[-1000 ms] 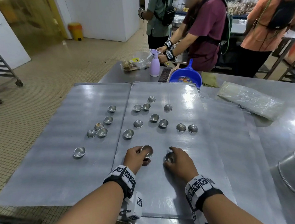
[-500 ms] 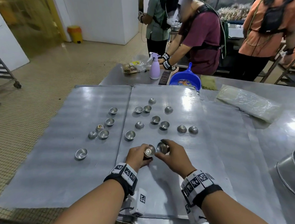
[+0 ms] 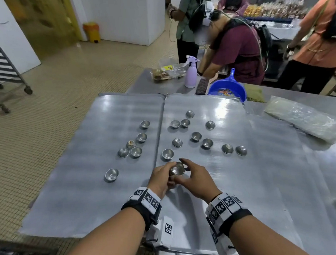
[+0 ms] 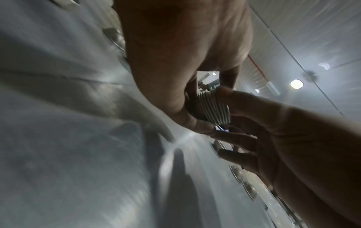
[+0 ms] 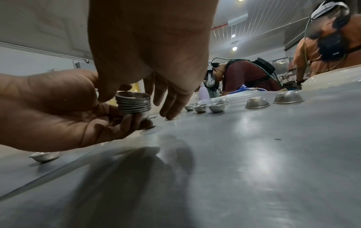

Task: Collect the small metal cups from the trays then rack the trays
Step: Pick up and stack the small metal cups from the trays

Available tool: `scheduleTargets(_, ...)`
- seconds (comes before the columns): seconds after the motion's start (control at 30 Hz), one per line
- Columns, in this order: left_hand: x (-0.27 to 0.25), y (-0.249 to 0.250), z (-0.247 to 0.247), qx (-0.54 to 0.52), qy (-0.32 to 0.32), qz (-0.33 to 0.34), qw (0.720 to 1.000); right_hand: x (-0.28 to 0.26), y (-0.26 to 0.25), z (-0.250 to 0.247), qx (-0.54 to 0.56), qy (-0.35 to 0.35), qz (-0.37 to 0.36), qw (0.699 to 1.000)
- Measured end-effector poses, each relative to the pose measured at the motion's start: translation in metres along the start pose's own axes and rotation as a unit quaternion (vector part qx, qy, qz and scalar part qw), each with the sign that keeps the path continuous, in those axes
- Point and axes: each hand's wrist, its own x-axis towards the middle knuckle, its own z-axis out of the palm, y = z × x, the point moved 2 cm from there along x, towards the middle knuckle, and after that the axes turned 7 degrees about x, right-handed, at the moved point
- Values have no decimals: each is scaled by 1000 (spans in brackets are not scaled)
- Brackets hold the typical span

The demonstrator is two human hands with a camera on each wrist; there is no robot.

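Stacking continues over the right tray (image 3: pixel 262 181): the cup carried by the right hand (image 3: pixel 196 181) half a second ago is now seated on the stack (image 3: pixel 177 169), fingers loosening. The left hand (image 3: pixel 161 178) is curled round the stack. Many cups (image 3: pixel 207 143) remain across both trays.

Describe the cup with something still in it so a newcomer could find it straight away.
Start at the left tray, the one nearer the tiled floor. Near its right side, a tight cluster of small metal cups sits; the target cup is at the cluster's middle, touching neighbours. Unlike the shiny empty cups around it, it holds brownish-white leftover filling.
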Motion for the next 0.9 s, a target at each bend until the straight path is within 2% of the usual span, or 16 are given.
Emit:
scheduleTargets(0.1, 3, 8, -36, -15, 34, 19, 999, 9, -12, 15, 6, 5, 0, 1000)
scheduleTargets(0.3, 1, 14, -113, 19, 148, 37, 988, 44, -35, 60, -40, -11, -12, 999)
scheduleTargets(0.5, -20, 16, -181, 24, 197, 70, 978, 69, -75, 122, -77, -78, -67, 992)
scheduleTargets(0.63, -40, 18, -219, 16, 246, 87, 965, 78, -97, 161, -103, -150, -102, 978)
scheduleTargets(0.77, -52, 15, -249, 9, 286, 77, 955, 80, -108, 192, -120, -209, -134, 961)
scheduleTargets(0.9, -54, 11, -262, 7, 291, 62, 955, 79, -107, 206, -147, -243, -120, 951)
